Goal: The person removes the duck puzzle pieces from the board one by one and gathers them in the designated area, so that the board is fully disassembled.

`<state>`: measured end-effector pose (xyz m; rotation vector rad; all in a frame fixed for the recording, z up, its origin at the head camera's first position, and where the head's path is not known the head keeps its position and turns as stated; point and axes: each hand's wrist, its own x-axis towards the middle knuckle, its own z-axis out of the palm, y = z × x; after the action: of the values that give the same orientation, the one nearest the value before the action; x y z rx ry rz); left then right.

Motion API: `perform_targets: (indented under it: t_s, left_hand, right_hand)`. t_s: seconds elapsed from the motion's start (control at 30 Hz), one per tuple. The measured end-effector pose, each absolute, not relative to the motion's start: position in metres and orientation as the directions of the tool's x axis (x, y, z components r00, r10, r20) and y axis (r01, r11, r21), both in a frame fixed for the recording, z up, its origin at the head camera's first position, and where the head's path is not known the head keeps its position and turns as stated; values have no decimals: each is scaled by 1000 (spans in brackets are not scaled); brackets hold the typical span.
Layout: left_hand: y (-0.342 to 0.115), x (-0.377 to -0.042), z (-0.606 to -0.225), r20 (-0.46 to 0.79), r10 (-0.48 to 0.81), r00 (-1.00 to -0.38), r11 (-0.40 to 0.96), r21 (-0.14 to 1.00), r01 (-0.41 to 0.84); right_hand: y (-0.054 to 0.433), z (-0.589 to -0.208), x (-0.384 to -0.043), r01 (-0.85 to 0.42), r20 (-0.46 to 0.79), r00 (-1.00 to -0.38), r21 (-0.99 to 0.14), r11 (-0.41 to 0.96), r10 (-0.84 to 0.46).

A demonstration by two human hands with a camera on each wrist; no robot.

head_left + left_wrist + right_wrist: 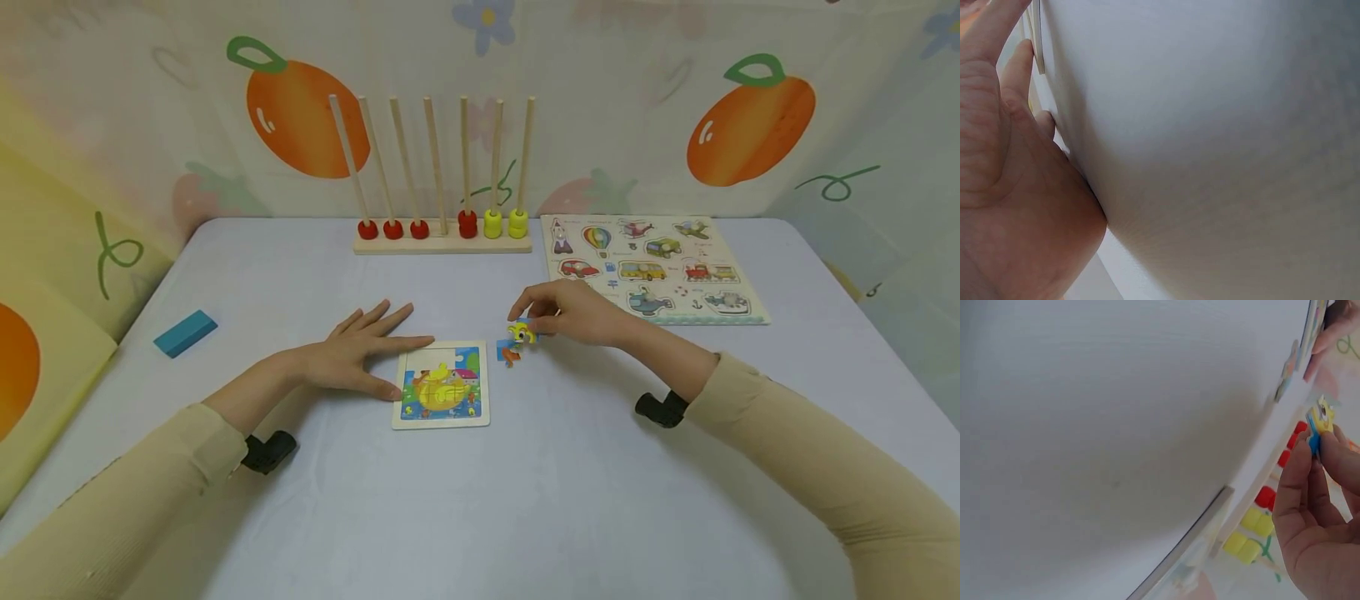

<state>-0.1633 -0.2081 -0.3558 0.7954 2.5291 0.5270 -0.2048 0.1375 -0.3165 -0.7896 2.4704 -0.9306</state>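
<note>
A small square jigsaw puzzle [444, 423] lies in its pale wooden frame near the table's middle, its upper-left part bare board. My left hand [348, 357] is spread flat beside it, thumb and forefinger touching the frame's left edge. Between thumb and fingers my right hand [573, 312] pinches a yellow and blue puzzle piece [522, 332], raised off the table in the right wrist view. Just below it in the head view, another puzzle piece [508, 353], blue with orange-brown, lies on the cloth right of the frame. The left wrist view shows mostly palm and white tablecloth.
A wooden bead counter [442, 245] with upright rods and red and yellow beads stands at the back. Right of it lies a vehicle picture board [720, 317], partly under my right hand's reach. A blue block [185, 333] rests at the left.
</note>
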Motion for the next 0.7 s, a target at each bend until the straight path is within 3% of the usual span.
perform_targets:
  t_s: [0.7]
  left_hand:
    - [-209, -163, -357, -282, 608, -742, 760, 475, 443]
  right_hand:
    - [157, -329, -204, -384, -175, -755, -663, 643, -632]
